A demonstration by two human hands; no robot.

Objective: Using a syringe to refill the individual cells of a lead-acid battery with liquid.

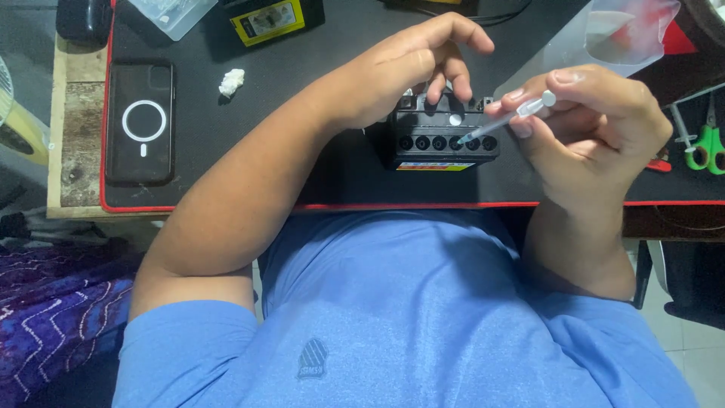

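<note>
Syringe [507, 119] tip hidden (batt. [444, 140] hole)

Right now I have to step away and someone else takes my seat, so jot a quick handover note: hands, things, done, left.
Left hand: fingers rest on top of the small black battery, steadying it on the black mat.
Right hand: pinches a thin clear dropper, tip at one of the six round ports in the battery's row, second from its right end.
Done: port caps look off; fill levels cannot be told.
Left: unclear which ports remain.
Nearby: phone, white wad, green scissors.
</note>
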